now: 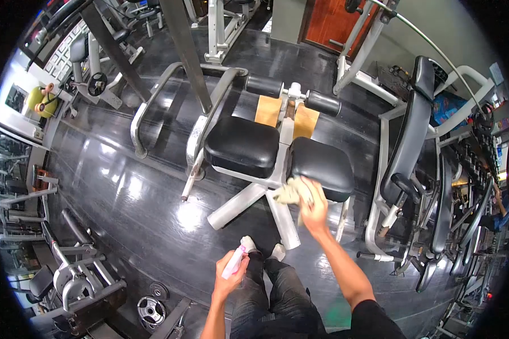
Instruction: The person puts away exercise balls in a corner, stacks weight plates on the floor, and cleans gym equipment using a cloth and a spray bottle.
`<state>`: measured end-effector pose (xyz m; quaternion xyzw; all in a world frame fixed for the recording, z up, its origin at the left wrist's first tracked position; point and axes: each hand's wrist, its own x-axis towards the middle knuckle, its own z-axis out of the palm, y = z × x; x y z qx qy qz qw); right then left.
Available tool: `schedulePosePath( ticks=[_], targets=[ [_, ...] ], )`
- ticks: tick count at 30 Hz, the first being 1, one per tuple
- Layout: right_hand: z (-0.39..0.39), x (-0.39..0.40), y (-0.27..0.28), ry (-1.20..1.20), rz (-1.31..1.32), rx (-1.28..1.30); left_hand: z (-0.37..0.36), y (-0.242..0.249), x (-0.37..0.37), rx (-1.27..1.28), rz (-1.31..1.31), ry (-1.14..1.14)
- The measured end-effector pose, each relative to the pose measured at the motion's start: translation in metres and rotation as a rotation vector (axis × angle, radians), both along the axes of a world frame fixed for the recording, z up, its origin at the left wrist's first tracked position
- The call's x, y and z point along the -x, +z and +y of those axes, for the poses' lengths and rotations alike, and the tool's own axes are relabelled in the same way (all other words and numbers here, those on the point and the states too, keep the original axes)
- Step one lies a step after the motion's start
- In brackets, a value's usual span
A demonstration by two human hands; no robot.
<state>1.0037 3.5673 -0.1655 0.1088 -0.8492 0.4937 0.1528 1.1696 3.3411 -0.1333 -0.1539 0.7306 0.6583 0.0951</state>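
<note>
My right hand [314, 210] is closed around a pale yellowish cloth [289, 192], right at the near edge of a black padded seat [321, 165]. The cloth bunches out past my fingertips and overlaps the white frame [285, 220] of the machine in this view. My left hand [231, 272], lower and nearer my body, grips a small white and pink bottle [235, 261] that points up and away from me. Left of the first seat is a second black pad [243, 144]. Beyond both pads sit black foam rollers [322, 103] on a white post.
Curved metal handrails [226, 93] rise at the machine's left. To the right stands a black bench [411, 135] with a barbell rack. Weight plates [151, 311] lie at the lower left. Dark shiny flooring [124, 175] surrounds the machine, and another person [499, 209] is at the far right.
</note>
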Motion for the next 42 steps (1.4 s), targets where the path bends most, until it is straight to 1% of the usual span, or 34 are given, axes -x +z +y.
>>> schedulePosePath(
  ticks=[1,3,5,6,8,10,12,13,14,16,18,20,22,24,25,26,28,29,30,31,32,33,34,36,37,38,40,41,42],
  targets=[
    [-0.011,0.021,0.006,-0.020,0.028,-0.102,-0.004,-0.004,0.001,-0.001,-0.006,-0.001],
    [-0.028,0.062,0.011,-0.062,0.034,-0.334,-0.013,-0.012,0.006,0.084,0.094,-0.027],
    [-0.034,0.093,-0.004,-0.080,-0.005,-0.620,-0.018,-0.008,0.015,0.084,0.088,0.003],
    [-0.037,0.097,-0.016,-0.087,-0.006,-0.620,-0.021,-0.006,0.019,0.089,0.085,0.038],
    [-0.040,0.103,-0.033,-0.008,-0.102,-0.824,-0.030,-0.008,0.025,0.056,0.062,0.031],
    [-0.035,0.103,-0.034,0.001,-0.114,-0.820,-0.037,-0.010,0.031,0.107,0.043,-0.042],
    [-0.032,0.104,-0.032,-0.036,-0.049,-0.638,-0.040,-0.016,0.038,0.112,0.065,-0.071],
    [-0.031,0.102,-0.026,-0.061,-0.171,-0.555,-0.041,-0.019,0.041,0.130,0.087,-0.089],
    [-0.034,0.101,-0.021,-0.066,-0.170,-0.560,-0.041,-0.022,0.044,0.125,0.089,-0.093],
    [-0.037,0.097,-0.018,-0.196,-0.219,-0.189,-0.041,-0.025,0.048,0.088,0.072,-0.098],
    [-0.034,0.095,-0.024,-0.236,-0.199,-0.154,-0.039,-0.022,0.051,0.059,0.044,-0.070],
    [-0.029,0.097,-0.030,-0.300,-0.105,0.039,-0.036,-0.023,0.054,0.028,0.023,-0.040],
    [-0.026,0.097,-0.032,-0.329,-0.114,0.036,-0.035,-0.025,0.055,0.025,0.017,-0.036],
    [-0.027,0.098,-0.031,-0.409,-0.181,0.124,-0.035,-0.030,0.053,0.017,0.021,-0.033],
    [-0.028,0.097,-0.021,-0.424,-0.307,0.223,-0.035,-0.032,0.054,0.013,0.027,-0.032],
    [-0.027,0.098,-0.028,-0.420,-0.304,0.218,-0.034,-0.033,0.053,0.009,0.029,-0.027],
    [-0.027,0.102,-0.037,-0.532,-0.014,0.125,-0.032,-0.031,0.055,-0.014,0.033,-0.026],
    [-0.024,0.103,-0.041,-0.539,0.068,0.103,-0.032,-0.029,0.056,-0.018,0.037,-0.024],
    [-0.022,0.103,-0.039,-0.536,0.076,0.100,-0.031,-0.028,0.058,-0.028,0.013,-0.025],
    [-0.020,0.102,-0.037,-0.538,0.063,0.180,-0.029,-0.029,0.059,-0.038,-0.012,-0.024],
    [-0.018,0.102,-0.036,-0.538,0.045,0.262,-0.027,-0.032,0.060,-0.041,-0.008,-0.018],
    [-0.013,0.104,-0.039,-0.517,-0.094,0.444,-0.026,-0.034,0.061,-0.036,0.009,-0.015],
    [-0.007,0.108,-0.040,-0.540,-0.204,0.565,-0.025,-0.037,0.062,-0.031,0.024,-0.011],
    [0.004,0.123,-0.049,-0.488,-0.320,0.877,-0.022,-0.041,0.063,-0.013,0.022,0.008],
    [0.011,0.130,-0.052,-0.410,-0.442,1.040,-0.019,-0.041,0.063,0.003,0.022,0.020],
    [0.020,0.133,-0.052,-0.302,-0.587,1.043,-0.015,-0.040,0.064,0.005,0.020,0.038],
    [0.021,0.139,-0.041,-0.029,-0.622,0.312,-0.009,-0.035,0.067,0.106,0.063,0.040],
    [0.018,0.138,-0.037,0.119,-0.490,-0.010,-0.007,-0.036,0.066,0.113,0.055,0.060],
    [0.013,0.138,-0.027,0.235,-0.502,-0.174,-0.003,-0.038,0.063,0.124,0.033,0.070]
  ],
)
